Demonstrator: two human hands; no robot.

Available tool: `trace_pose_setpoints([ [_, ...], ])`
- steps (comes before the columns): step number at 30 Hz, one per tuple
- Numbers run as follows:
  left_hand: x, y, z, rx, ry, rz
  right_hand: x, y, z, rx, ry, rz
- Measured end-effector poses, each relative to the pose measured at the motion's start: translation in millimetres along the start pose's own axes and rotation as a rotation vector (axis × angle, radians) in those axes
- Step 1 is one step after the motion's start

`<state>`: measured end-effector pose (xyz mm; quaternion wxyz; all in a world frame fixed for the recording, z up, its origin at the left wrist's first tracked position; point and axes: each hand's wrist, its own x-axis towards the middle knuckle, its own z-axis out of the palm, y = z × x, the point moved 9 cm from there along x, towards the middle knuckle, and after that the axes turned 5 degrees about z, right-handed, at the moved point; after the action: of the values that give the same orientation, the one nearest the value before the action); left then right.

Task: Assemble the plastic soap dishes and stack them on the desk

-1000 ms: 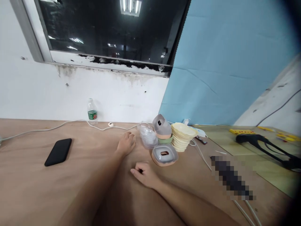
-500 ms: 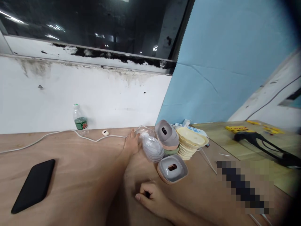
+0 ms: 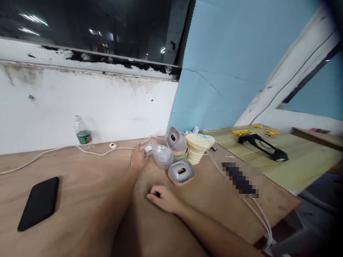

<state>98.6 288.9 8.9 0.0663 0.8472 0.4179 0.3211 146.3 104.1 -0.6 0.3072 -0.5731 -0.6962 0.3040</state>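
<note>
My left hand (image 3: 138, 157) reaches to the back of the table, its fingers closed on the near edge of a clear plastic lid (image 3: 147, 145). Just right of it is a stack of clear lids (image 3: 162, 156). Curled loosely on the table nearer to me, my right hand (image 3: 164, 198) holds nothing. In front of the stacks sits a grey-lined, peach-sided plastic box (image 3: 182, 172) with a slot in its base. Behind it, similar grey, peach and green boxes (image 3: 175, 142) are stacked, the top one tilted. Cream-yellow trays (image 3: 197, 146) are piled to their right.
A black phone-like slab (image 3: 39, 203) lies at left. A plastic bottle (image 3: 84, 135), a white cable (image 3: 100, 154) and a small white device (image 3: 113, 145) are by the wall. A power strip (image 3: 207, 136) lies behind the trays. Black headgear (image 3: 264, 146) rests on the right table.
The camera view has swung right, so the scene sits further left. My left hand's fingers have drawn in around the clear lid's edge. My right hand stays curled.
</note>
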Motion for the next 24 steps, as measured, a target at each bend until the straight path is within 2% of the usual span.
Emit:
trace_pose_setpoints([
  [6,-48,-5,-34,0.065,0.058,-0.092,-1,-4,2,-0.038,-0.007,-0.065],
  [12,-103,-15,-68,0.111,0.123,-0.269,-12,-11,-6,-0.093,-0.002,-0.156],
  [18,-150,-22,-94,0.118,0.198,-0.382,-18,-15,-36,-0.113,0.181,-0.202],
  [21,-160,-30,-98,0.108,0.215,-0.408,-19,-14,-49,-0.116,0.271,-0.213],
  [24,-160,-38,-96,0.078,0.202,-0.438,-20,-14,-55,-0.116,0.298,-0.229],
])
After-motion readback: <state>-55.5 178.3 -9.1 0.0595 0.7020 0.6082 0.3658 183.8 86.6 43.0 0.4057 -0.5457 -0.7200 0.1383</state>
